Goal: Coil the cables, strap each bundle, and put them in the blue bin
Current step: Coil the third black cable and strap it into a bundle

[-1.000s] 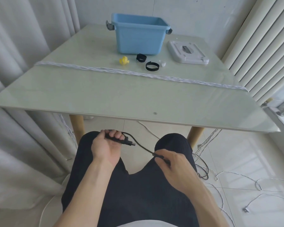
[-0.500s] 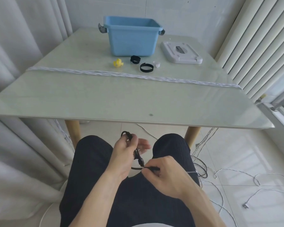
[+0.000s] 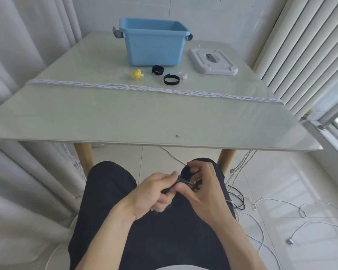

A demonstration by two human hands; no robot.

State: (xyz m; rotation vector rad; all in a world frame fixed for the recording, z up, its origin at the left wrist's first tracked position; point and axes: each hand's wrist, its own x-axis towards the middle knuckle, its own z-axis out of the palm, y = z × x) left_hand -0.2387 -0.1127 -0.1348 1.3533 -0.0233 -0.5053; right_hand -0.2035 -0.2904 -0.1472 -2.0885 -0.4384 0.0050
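**Hands come together to start the black cable's coil**

A second ago the hands were apart over the lap with a short stretch of black cable (image 3: 185, 182) drawn between them. Now the left hand (image 3: 154, 193) and the right hand (image 3: 201, 188) are touching, and the stretch has closed into a small loop at the fingertips. The left fingers are clamped on the plug end; the right thumb and forefinger pinch the cable just beside it, the other right fingers spread loose. This looks like the first turn of the coil, with most of the cable yet to be gathered: the rest trails down past the right knee to the floor.

The blue bin (image 3: 154, 49) stands at the far side of the table (image 3: 125, 117), its white lid (image 3: 213, 61) beside it. Two black straps (image 3: 171, 79), a yellow strap (image 3: 137, 74) and a small white piece lie in front of the bin, untouched. A white cable (image 3: 144, 88) stretches across the table, and more white cable lies on the floor.

A small round mark sits near the table's front edge; it is too small to read. No other writing shows.
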